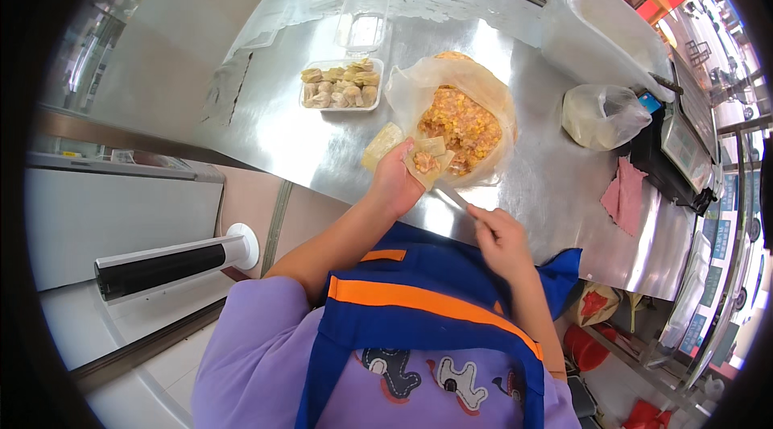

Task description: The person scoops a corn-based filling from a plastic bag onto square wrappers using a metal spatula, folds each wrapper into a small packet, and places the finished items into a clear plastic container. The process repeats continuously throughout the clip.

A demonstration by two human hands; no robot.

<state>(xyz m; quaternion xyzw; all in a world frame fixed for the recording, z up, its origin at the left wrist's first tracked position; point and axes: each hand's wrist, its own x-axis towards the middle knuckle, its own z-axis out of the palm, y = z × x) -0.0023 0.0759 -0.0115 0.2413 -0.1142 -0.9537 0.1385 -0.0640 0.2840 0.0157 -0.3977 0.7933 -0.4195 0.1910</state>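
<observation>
My left hand (395,182) holds a thin yellowish dough wrapper (444,161) with a dab of filling (426,162) on it. More wrappers (381,146) show at the far side of that hand; whether the hand grips them too is unclear. In my right hand (501,238) is the handle of a narrow flat metal tool (452,194), its tip close to the wrapper's near edge. Just beyond sits an open plastic bag (406,86) of minced filling with yellow bits (462,121), hollowed on the near side. A clear plastic box (341,110) holds several rows of folded dumplings (341,87).
Beyond the dumplings, an open clear box (363,21) rests on the steel table (543,199). To the right are a large translucent tub (604,36), a knotted plastic bag (604,118), a pink cloth (625,196) and a weighing scale (685,142). A tower fan (172,266) is at lower left.
</observation>
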